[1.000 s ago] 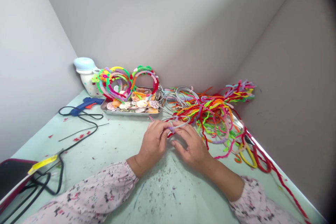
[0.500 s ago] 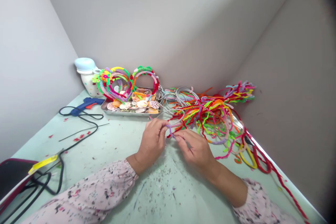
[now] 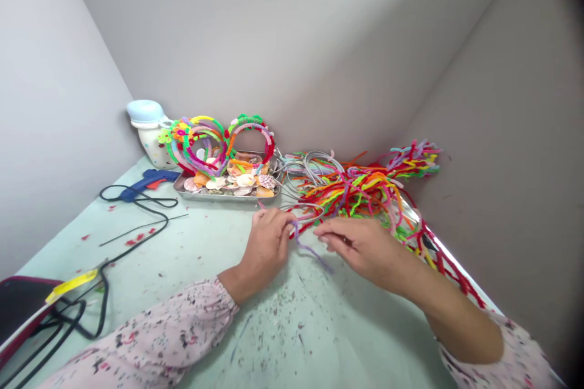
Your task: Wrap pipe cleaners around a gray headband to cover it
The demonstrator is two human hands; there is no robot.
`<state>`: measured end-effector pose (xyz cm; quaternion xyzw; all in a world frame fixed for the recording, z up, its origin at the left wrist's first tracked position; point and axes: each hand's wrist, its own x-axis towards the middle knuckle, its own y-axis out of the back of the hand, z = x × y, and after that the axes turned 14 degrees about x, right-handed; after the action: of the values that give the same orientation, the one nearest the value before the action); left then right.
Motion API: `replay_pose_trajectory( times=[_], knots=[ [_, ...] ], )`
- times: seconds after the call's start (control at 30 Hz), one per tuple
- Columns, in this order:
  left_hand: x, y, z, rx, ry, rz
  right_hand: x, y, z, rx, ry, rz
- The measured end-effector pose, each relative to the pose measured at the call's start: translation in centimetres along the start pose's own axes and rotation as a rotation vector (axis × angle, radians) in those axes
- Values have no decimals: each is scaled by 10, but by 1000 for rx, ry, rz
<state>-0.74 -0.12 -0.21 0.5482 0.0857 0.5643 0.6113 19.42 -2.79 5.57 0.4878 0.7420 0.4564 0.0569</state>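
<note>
Pinched between the thumb and fingers of my left hand (image 3: 269,243) is a purple pipe cleaner (image 3: 301,243). Its loose end slants down to the right over the pale green tabletop (image 3: 274,328). My right hand (image 3: 358,249) is just to the right, apart from the pipe cleaner, its thumb and forefinger drawn together with nothing visible in them. Behind it lies a tangled heap of colourful pipe cleaners (image 3: 365,188). Grey cord loops (image 3: 314,164) rest at the heap's left side.
A metal tray (image 3: 223,197) of seashells (image 3: 244,180) stands at the back, with fuzzy decorated headbands (image 3: 196,140) on it. Left of it are a blue glue gun (image 3: 141,185), its black cable (image 3: 159,228), and a white cup with a blue lid (image 3: 152,140). Grey walls enclose the table.
My right hand has let go of the purple pipe cleaner and moved right. The pipe cleaner's end now hangs loose, while my left hand keeps its pinch in nearly the same place.
</note>
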Motion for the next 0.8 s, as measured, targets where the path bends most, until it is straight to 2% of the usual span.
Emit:
replay_pose_trajectory(
  times=[0.1, 0.2, 0.4, 0.8],
  knots=[
    [0, 2, 1, -36, -24, -11, 4, -2, 5, -58, 104, 177],
    [-1, 3, 2, -75, -69, -24, 7, -9, 13, -145, 221, 254],
    [-4, 4, 1, -157, -101, -19, 7, -24, 20, -146, 261, 165],
    [-5, 4, 3, -251, -106, -69, 3, -38, 30, -182, 263, 261]
  ],
)
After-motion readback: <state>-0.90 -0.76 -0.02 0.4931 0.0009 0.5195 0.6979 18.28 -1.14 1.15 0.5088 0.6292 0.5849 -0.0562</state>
